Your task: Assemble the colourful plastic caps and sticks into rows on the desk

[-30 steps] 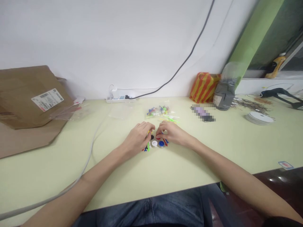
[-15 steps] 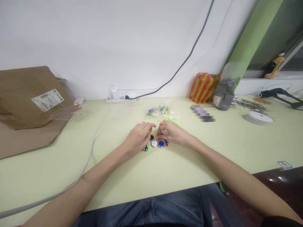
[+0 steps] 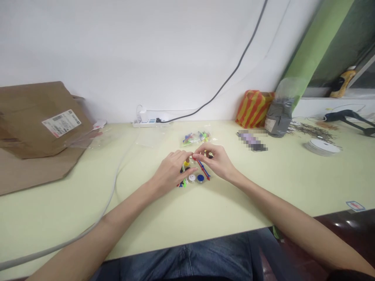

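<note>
My right hand [image 3: 215, 160] pinches a small red round piece [image 3: 194, 157] between thumb and fingertips, just above the table. Close to it on the left is my left hand [image 3: 168, 169], its thumb stretched out apart from the fingers; its index fingertip is at the red piece, and whether it touches is unclear. Below the hands sit a white round piece [image 3: 191, 178] and a blue round piece [image 3: 200, 178], each on a clear base. Red and blue arrow-tipped sticks [image 3: 204, 171] lie under my right hand. Partly hidden by my left hand are a yellow piece [image 3: 186, 163] and several coloured sticks [image 3: 183, 183].
Clear bags of coloured parts [image 3: 196, 137] lie behind the hands. A power strip [image 3: 149, 123] stands against the wall, a brown paper package [image 3: 38, 121] at left. On the right are a striped bag [image 3: 252, 109], a grey bag [image 3: 278, 119] and a white spool [image 3: 322, 147].
My right hand has lifted and moved slightly away from me with the red piece, uncovering the red and blue sticks. My left thumb has stretched out to the right.
</note>
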The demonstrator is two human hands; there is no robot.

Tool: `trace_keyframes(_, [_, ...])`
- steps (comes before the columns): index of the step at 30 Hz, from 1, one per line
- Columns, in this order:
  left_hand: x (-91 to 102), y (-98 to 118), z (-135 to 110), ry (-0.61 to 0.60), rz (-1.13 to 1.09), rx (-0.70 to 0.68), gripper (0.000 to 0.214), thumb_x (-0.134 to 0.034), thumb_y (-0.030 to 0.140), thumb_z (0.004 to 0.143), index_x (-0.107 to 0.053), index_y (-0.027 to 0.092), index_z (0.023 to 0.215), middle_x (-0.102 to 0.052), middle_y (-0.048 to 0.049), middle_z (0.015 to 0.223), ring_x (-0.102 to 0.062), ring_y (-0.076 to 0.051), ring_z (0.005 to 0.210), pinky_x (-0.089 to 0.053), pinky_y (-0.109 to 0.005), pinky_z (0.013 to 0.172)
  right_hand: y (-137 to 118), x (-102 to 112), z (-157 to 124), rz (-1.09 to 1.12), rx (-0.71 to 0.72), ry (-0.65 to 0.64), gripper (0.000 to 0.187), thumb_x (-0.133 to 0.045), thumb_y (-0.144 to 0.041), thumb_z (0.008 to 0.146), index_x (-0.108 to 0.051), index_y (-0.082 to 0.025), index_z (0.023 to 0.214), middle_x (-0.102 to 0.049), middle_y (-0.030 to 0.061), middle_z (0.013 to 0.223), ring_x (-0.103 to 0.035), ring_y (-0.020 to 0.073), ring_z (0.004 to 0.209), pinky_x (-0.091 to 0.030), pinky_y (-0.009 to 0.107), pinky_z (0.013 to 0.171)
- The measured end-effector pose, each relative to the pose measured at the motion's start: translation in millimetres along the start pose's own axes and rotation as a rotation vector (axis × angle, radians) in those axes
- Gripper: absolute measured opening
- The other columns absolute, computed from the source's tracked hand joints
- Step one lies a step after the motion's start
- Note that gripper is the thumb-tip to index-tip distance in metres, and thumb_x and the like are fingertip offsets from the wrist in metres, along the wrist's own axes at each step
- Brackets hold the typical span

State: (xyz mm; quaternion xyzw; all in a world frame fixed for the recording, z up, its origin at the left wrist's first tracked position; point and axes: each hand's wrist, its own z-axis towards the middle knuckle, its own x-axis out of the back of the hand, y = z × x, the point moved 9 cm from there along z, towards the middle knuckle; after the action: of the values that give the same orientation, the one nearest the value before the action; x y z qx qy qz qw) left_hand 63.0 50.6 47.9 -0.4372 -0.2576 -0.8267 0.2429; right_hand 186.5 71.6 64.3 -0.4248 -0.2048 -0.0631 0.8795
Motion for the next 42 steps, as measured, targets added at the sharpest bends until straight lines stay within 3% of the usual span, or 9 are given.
trace_keyframes(4, [1.2, 1, 0, 0.011, 0.007, -0.002, 0.020, -0.051, 0.038, 0.099, -0.057, 0.019, 0.104, -0.064, -0.0040, 0.093, -0.060, -0.021, 0.088, -0.044, -0.033, 0.078, -1, -10, -1, 0.052, -0.014, -0.014, 0.014, -0.067, -0.029, 0.090, -0.069, -0.018, 0.081, -0.071, 0.0015, 0.080, -0.059, 0.0131, 0.071, -0.042, 0.026, 0.063])
trace_keyframes(8, [4.1, 0, 1, 0.029, 0.008, 0.038, 0.014, -0.049, 0.029, 0.098, -0.058, 0.019, 0.103, -0.065, -0.0033, 0.091, -0.061, -0.019, 0.085, -0.044, -0.032, 0.076, 11, -7, 1, -0.026, -0.020, -0.070, 0.007, -0.065, -0.024, 0.091, -0.069, -0.018, 0.092, -0.070, 0.0014, 0.084, -0.061, 0.0140, 0.077, -0.043, 0.026, 0.068])
trace_keyframes(10, [5.1, -2, 1, 0.036, 0.008, 0.060, 0.015, -0.049, 0.028, 0.097, -0.058, 0.019, 0.103, -0.066, -0.0038, 0.093, -0.061, -0.019, 0.086, -0.045, -0.032, 0.076, 20, -9, 2, -0.156, -0.011, -0.180, 0.007, -0.068, -0.019, 0.087, -0.069, -0.018, 0.094, -0.069, 0.0021, 0.086, -0.060, 0.0154, 0.081, -0.043, 0.028, 0.073])
trace_keyframes(14, [4.0, -6, 1, 0.034, 0.015, 0.083, 0.019, -0.047, 0.029, 0.098, -0.059, 0.019, 0.108, -0.068, -0.0055, 0.097, -0.063, -0.020, 0.090, -0.047, -0.033, 0.080, 41, -20, -3, -0.397, -0.012, -0.442, 0.005, -0.072, -0.012, 0.081, -0.071, -0.017, 0.081, -0.068, 0.0052, 0.087, -0.057, 0.0189, 0.089, -0.042, 0.031, 0.081])
trace_keyframes(18, [0.9, -9, 0, 0.025, 0.027, 0.088, 0.028, -0.043, 0.030, 0.102, -0.057, 0.018, 0.122, -0.069, -0.0068, 0.102, -0.063, -0.021, 0.095, -0.048, -0.035, 0.083, 47, -27, -6, -0.436, -0.036, -0.518, 0.009, -0.070, -0.011, 0.082, -0.070, -0.016, 0.074, -0.066, 0.0052, 0.082, -0.055, 0.0191, 0.085, -0.041, 0.030, 0.081])
trace_keyframes(23, [0.1, -10, -1, 0.015, 0.049, 0.085, 0.031, -0.041, 0.024, 0.102, -0.055, 0.018, 0.130, -0.069, -0.0084, 0.104, -0.063, -0.021, 0.096, -0.048, -0.035, 0.083, 34, -21, -3, -0.376, -0.006, -0.376, 0.014, -0.059, -0.009, 0.087, -0.062, -0.017, 0.075, -0.061, 0.0055, 0.087, -0.054, 0.0187, 0.087, -0.040, 0.030, 0.080])
trace_keyframes(28, [1.9, -11, 0, 0.011, 0.063, 0.125, 0.025, -0.042, 0.029, 0.102, -0.062, 0.017, 0.111, -0.067, -0.0066, 0.090, -0.061, -0.021, 0.086, -0.047, -0.034, 0.077, 25, -6, 2, -0.220, 0.027, -0.186, 0.012, -0.051, -0.014, 0.091, -0.050, -0.019, 0.080, -0.056, 0.0012, 0.082, -0.051, 0.0155, 0.078, -0.038, 0.027, 0.072])
trace_keyframes(34, [0.6, -10, 0, -0.013, 0.066, 0.118, 0.026, -0.042, 0.034, 0.102, -0.063, 0.018, 0.097, -0.065, -0.0048, 0.084, -0.059, -0.019, 0.079, -0.044, -0.032, 0.072, 44, -16, -3, -0.027, -0.124, -0.239, 0.011, -0.041, -0.021, 0.094, -0.044, -0.022, 0.083, -0.053, -0.0034, 0.068, -0.049, 0.0131, 0.061, -0.037, 0.025, 0.062])
trace_keyframes(42, [-3.0, -17, -1, -0.027, 0.075, 0.181, 0.024, -0.047, 0.034, 0.098, -0.065, 0.019, 0.101, -0.066, -0.0059, 0.084, -0.060, -0.020, 0.079, -0.044, -0.032, 0.072, 41, -9, -3, -0.223, -0.116, -0.199, 0.011, -0.044, -0.016, 0.091, -0.053, -0.020, 0.086, -0.057, -0.0025, 0.069, -0.048, 0.0130, 0.063, -0.034, 0.024, 0.061])
